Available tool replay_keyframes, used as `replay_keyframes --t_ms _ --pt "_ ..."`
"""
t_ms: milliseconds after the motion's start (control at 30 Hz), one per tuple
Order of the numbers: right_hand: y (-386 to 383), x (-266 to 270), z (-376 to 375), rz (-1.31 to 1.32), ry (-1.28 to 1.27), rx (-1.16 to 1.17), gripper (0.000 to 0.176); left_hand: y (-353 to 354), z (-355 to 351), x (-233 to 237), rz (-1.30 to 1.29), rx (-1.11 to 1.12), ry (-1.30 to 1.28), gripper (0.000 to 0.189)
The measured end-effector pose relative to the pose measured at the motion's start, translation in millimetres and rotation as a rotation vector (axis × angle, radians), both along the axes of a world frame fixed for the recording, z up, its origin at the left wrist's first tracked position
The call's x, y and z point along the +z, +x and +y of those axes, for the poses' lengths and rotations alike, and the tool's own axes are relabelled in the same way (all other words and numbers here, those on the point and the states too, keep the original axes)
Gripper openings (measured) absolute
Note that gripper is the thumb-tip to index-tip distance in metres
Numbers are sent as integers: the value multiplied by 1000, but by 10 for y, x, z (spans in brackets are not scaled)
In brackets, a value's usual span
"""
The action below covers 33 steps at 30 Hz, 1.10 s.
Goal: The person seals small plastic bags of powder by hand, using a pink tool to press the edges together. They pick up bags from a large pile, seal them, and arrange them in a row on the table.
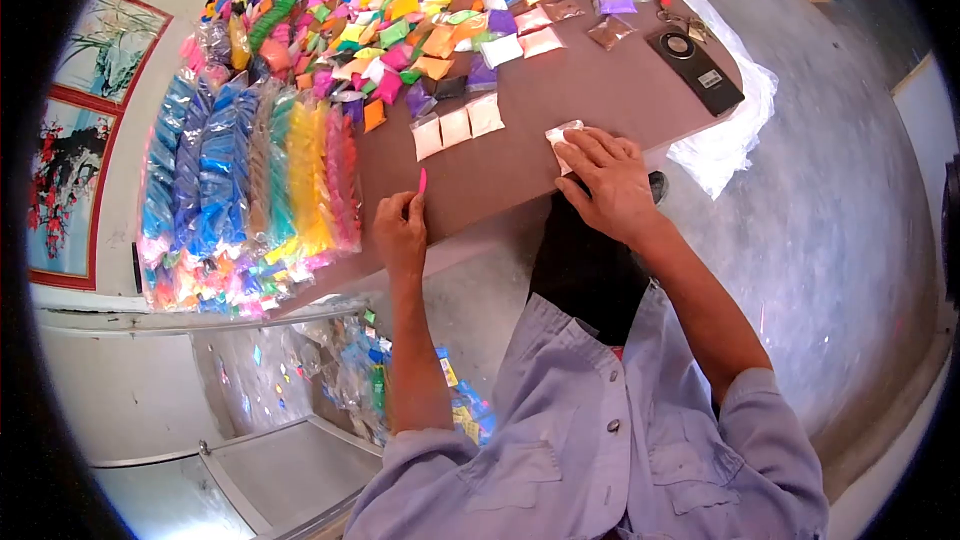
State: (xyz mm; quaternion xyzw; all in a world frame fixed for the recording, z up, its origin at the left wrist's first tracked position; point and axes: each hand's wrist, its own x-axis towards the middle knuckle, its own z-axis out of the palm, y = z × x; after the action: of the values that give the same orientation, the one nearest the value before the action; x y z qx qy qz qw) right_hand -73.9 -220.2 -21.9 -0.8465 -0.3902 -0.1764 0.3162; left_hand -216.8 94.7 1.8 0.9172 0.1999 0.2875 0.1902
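Note:
My left hand (403, 230) is closed at the table's near edge, its thumb and finger pinching a small pink tool (422, 182) that points upward. To the right, my right hand (607, 178) rests with its fingers spread over a pale packet (562, 146), pressing it on the brown table (500, 175). Between and beyond the hands, three pale packets (456, 127) lie side by side, edges touching.
A large heap of small colourful packets (400, 10) covers the far side. Long bags of coloured packets (230, 165) stack at the left. A black phone-like device (697, 70) and white plastic (735, 110) lie right. Below left is a cabinet (290, 470).

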Motion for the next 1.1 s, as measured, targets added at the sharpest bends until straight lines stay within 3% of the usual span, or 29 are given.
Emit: replay_keyframes --t_ms 200,367,600,667,700,767,967,1100 --pt "14 -68 -35 31 44 43 50 -47 99 75 141 -22 131 12" --pt "-32 -3 -83 64 102 68 49 -70 31 138 201 -30 10 13" --pt "5 3 -133 21 189 107 37 -43 -225 156 229 -85 162 11" --pt "-1 -7 -133 12 208 121 36 51 -534 235 206 -122 -122 9" --pt "-2 -5 -126 9 206 119 35 116 -690 261 206 -121 -126 9" --pt "-8 11 -111 6 202 118 34 296 -980 281 104 -325 -149 9" --pt "-9 -17 -153 48 267 119 34 811 -1384 84 -52 -503 -216 11" --pt "5 -34 -175 63 298 142 36 937 -1344 56 62 -507 -246 9"
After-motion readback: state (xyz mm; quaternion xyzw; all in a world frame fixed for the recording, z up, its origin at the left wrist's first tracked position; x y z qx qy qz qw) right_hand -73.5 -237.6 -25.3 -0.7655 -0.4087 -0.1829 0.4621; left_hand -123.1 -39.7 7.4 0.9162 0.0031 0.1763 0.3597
